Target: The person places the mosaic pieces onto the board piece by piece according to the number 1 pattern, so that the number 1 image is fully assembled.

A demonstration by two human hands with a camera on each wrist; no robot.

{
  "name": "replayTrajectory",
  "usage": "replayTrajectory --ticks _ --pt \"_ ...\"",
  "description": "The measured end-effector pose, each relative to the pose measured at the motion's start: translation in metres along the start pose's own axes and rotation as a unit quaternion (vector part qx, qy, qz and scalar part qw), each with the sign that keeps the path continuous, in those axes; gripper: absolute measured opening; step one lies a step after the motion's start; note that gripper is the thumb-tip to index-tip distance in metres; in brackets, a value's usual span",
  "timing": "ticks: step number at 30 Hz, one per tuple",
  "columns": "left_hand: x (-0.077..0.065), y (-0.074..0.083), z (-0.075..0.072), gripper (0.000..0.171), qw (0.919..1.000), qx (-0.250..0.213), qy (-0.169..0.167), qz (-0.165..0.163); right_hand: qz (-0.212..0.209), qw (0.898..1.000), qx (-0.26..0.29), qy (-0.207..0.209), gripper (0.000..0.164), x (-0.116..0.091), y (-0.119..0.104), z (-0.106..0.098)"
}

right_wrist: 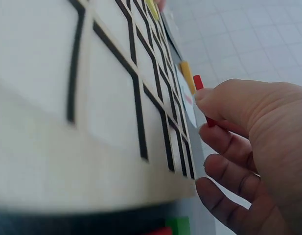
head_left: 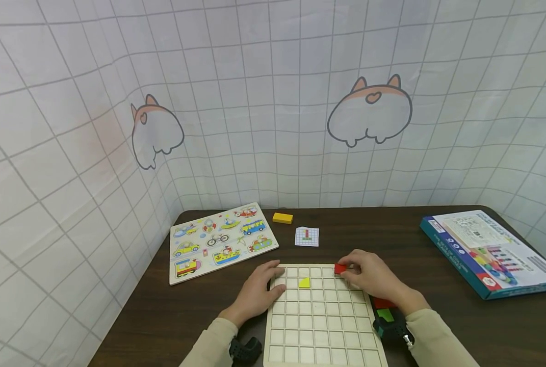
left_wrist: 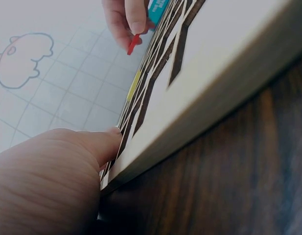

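Observation:
A pale wooden grid board (head_left: 318, 323) lies on the dark table, its cells edged by raised strips. One yellow piece with a slanted side (head_left: 304, 283) sits in a cell near its far left. My left hand (head_left: 256, 290) rests on the board's far left edge; the thumb touches the rim in the left wrist view. Between thumb and forefinger, my right hand (head_left: 373, 272) pinches a flat red piece (right_wrist: 198, 82) above the far right corner. In the right wrist view its other fingers are loosely curled. Part of the red piece is hidden by the thumb.
A picture puzzle board (head_left: 222, 242) lies at the left. Behind the grid are a yellow block (head_left: 283, 218) and a small pattern card (head_left: 307, 237). Red (head_left: 383, 303) and green pieces (head_left: 385, 315) lie beneath my right wrist. A flat box (head_left: 493, 255) lies far right.

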State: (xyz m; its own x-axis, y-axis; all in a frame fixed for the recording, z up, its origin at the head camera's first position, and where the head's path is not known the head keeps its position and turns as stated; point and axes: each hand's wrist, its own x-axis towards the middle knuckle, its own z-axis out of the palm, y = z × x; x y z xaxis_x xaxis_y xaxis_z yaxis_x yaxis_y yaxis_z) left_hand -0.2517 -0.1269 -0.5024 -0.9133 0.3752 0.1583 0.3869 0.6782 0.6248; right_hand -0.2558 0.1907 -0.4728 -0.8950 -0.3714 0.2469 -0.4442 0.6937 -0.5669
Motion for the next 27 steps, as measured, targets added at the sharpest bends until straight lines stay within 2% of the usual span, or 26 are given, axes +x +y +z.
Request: replayTrajectory --ticks 6,13,27 --pt "0.0 -0.001 0.001 0.041 1.0 0.001 0.0 -0.004 -0.003 1.0 0.016 -0.019 0.022 0.002 -0.007 0.007" --pt "0.0 0.0 0.001 0.041 1.0 0.003 0.001 -0.001 0.002 1.0 -0.003 -0.017 0.023 0.004 -0.015 0.016" --pt "-0.001 0.0 0.001 0.04 1.0 0.0 0.003 0.002 0.005 1.0 0.0 -0.024 0.023 0.005 -0.028 0.028"
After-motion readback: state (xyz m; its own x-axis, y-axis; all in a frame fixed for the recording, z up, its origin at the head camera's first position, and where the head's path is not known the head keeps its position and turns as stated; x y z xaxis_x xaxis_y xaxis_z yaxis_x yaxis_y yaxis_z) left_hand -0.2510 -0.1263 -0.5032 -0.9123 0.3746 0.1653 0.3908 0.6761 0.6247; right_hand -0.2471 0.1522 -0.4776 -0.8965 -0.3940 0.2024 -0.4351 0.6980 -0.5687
